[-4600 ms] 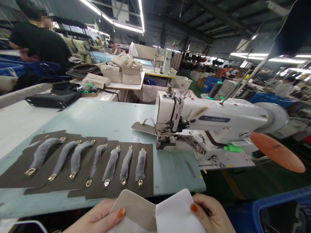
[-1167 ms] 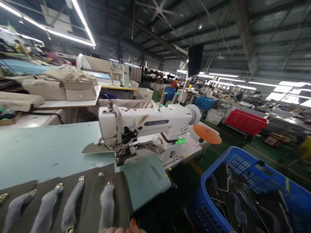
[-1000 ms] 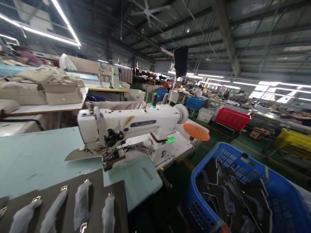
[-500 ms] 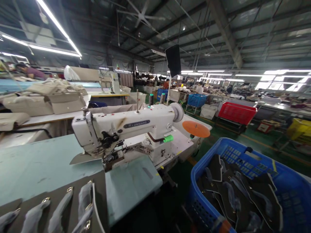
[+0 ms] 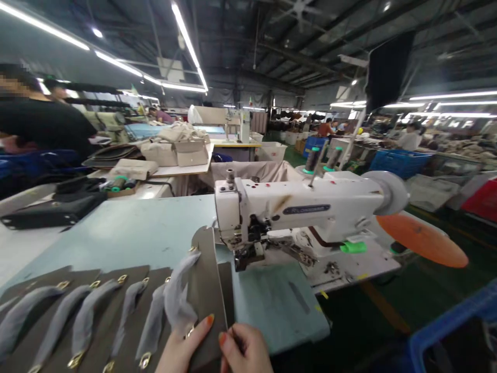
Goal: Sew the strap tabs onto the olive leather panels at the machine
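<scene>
A grey-brown panel point(image 5: 206, 290) with a pale edge lies at the head of the sewing machine point(image 5: 303, 204), its rounded top beside the needle area. A gold-ended handle wrapped in translucent film point(image 5: 176, 295) is fixed to it. My left hand point(image 5: 182, 349) grips this panel low down, thumb on top beside the lower gold fitting, its other fingers mostly hidden. Close to the panel's right edge, my right hand point(image 5: 246, 349) is closed in a pinch; what lies between the fingertips is unclear. Several similar panels point(image 5: 103, 316) overlap in a row at left.
The pale blue tabletop point(image 5: 143, 223) surrounds the machine. An orange disc point(image 5: 423, 241) is behind it at right, and a blue basket point(image 5: 423, 339) stands at lower right. Black bags point(image 5: 58, 207) lie on the left. A person in black point(image 5: 39, 122) is at far left.
The view has swung left, so the machine sits further right and the basket is mostly out of frame. Both hands have come into view, and a panel is now up by the machine's head.
</scene>
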Motion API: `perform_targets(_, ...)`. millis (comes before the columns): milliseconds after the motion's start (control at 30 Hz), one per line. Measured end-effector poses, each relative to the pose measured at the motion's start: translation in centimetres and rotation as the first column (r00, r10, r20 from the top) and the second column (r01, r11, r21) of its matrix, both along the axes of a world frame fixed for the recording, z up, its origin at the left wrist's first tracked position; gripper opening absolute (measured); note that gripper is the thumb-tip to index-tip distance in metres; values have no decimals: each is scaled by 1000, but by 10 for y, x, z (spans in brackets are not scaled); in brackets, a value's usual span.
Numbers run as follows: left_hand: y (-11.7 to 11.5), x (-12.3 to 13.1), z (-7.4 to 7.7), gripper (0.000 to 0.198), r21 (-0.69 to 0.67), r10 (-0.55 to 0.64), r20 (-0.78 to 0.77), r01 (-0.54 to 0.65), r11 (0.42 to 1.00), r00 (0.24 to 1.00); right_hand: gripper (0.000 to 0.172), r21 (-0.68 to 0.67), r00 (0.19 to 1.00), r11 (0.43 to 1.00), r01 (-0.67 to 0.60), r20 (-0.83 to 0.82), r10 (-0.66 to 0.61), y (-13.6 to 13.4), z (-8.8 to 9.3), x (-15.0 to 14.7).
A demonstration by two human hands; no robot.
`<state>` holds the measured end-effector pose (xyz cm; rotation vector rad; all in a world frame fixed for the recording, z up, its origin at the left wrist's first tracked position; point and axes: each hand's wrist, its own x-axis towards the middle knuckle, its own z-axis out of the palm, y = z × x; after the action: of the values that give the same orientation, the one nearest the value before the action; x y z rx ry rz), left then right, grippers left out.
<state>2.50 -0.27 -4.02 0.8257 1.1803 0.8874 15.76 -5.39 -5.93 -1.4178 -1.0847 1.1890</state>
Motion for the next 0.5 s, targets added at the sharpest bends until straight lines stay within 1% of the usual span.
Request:
perform_targets(67, 30, 8, 3, 40, -45, 23, 124, -17, 999, 992, 58, 50, 999, 998, -28, -37, 29, 30, 8, 1)
perform_targets(167, 69, 21, 10, 35, -17, -18, 192, 22, 1000, 981, 55, 75, 999, 997, 22, -31, -20, 63, 17, 10)
perform_targets(233, 89, 30, 11, 33, -12, -44, 221, 48, 999, 974, 53, 68, 998, 996, 65, -6, -65, 78, 17, 17)
perform_targets(367, 116, 45, 2, 28, -11, -78, 256, 84, 996, 963, 51, 56, 990, 989, 137, 38, -139, 97, 10, 27)
perform_targets(500, 128, 51, -6, 21, 22, -94, 282, 92, 996, 955, 52, 70, 979, 981, 182, 83, -188, 106, 4, 28)
